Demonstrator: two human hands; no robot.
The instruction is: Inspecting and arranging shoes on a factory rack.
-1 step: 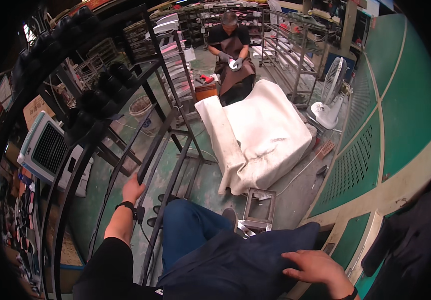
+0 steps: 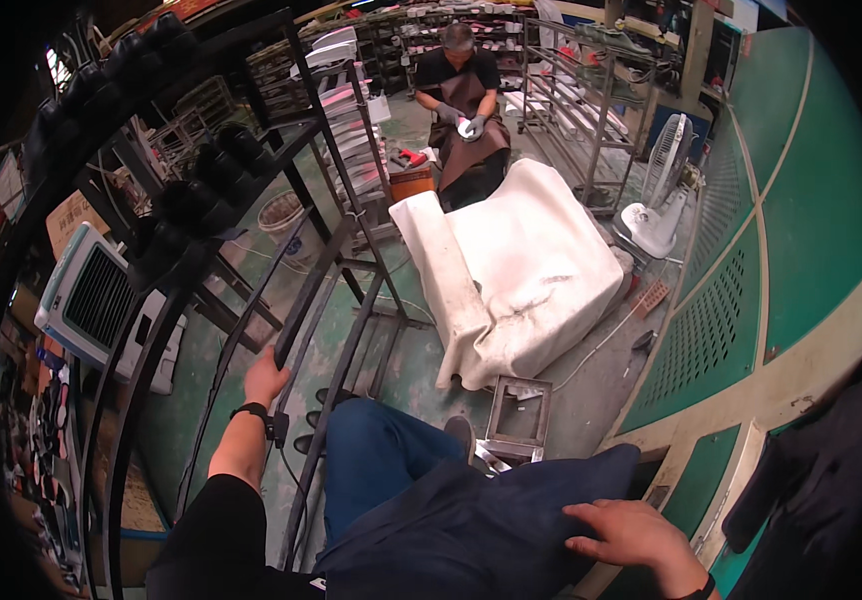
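Nothing has shifted — my left hand (image 2: 265,378) stays clenched on the stiff, heavy-looking metal rack bar (image 2: 303,300); right hand (image 2: 631,535) rests released on my dark apron (image 2: 471,520).

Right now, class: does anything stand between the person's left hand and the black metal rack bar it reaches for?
Nothing visible does. The left hand already grips the black rack bar directly. The right hand rests flat on the dark apron over the lap, apart from the rack.

A brown cardboard box (image 2: 73,219) with dark print sits far left, just above a white-and-teal cooler (image 2: 91,298).
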